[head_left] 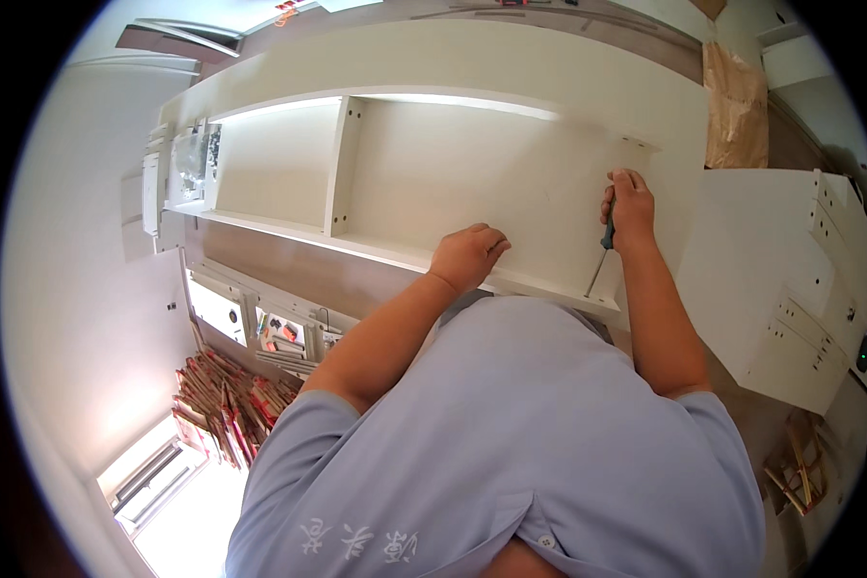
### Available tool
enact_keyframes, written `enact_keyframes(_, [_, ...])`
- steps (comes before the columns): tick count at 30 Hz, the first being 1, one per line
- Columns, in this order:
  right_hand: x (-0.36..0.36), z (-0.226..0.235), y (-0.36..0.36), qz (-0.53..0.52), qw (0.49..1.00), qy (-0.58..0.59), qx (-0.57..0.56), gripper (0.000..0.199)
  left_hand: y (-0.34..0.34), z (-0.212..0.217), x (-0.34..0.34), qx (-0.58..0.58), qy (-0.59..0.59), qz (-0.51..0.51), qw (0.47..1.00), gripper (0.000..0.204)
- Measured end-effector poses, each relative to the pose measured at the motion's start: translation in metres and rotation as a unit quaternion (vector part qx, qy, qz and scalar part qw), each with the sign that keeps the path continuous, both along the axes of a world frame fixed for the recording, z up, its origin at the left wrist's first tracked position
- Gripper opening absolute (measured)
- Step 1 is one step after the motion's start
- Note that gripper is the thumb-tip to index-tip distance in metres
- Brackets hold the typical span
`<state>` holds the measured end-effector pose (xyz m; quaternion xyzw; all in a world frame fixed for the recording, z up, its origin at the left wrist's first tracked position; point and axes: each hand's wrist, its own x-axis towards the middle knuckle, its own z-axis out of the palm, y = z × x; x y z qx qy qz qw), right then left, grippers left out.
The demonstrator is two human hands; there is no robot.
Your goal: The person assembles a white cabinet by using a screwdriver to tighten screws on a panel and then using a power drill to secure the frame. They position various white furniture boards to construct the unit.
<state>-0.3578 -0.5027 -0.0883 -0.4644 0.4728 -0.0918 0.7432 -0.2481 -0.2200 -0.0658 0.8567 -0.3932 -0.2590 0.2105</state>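
Note:
A white cabinet frame (341,164) lies flat in front of me, with one cross divider and long side rails. My right hand (633,214) is closed round the dark handle of a screwdriver (608,229). Its thin metal shaft slants down to the near rail (539,288), close to that rail's right end. My left hand (469,256) is over the same rail, farther left, with its fingers curled and pressed together. Whatever those fingers hold, if anything, is hidden. A small row of fittings or holes (639,144) shows on the white panel beyond my right hand.
Clear plastic bags of hardware (193,159) lie at the frame's left end. A white drilled cabinet (790,279) stands on the right, with brown paper (737,111) behind it. Left of me are stacked panels (289,328) and a heap of reddish strips (226,400).

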Motion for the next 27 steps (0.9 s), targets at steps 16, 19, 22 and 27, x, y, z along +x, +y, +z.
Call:
enact_keyframes(16, [0.039, -0.006, 0.040, 0.143, 0.958, 0.092, -0.233, 0.026, 0.002, 0.001, -0.004, -0.028, 0.019, 0.025, 0.999, 0.020])
enact_keyframes(19, [0.041, 0.024, 0.054, 0.206, 0.973, 0.033, -0.100, 0.025, 0.004, -0.006, 0.011, -0.035, 0.144, 0.139, 0.979, 0.020])
enact_keyframes(22, [0.036, 0.016, 0.035, 0.125, 0.992, -0.022, -0.022, 0.024, 0.014, -0.006, 0.040, -0.091, 0.418, 0.318, 0.846, 0.020])
enact_keyframes(27, [0.052, 0.052, 0.033, -0.089, 0.982, -0.129, 0.103, 0.029, 0.047, 0.005, 0.063, -0.164, 0.594, 0.400, 0.679, 0.020])
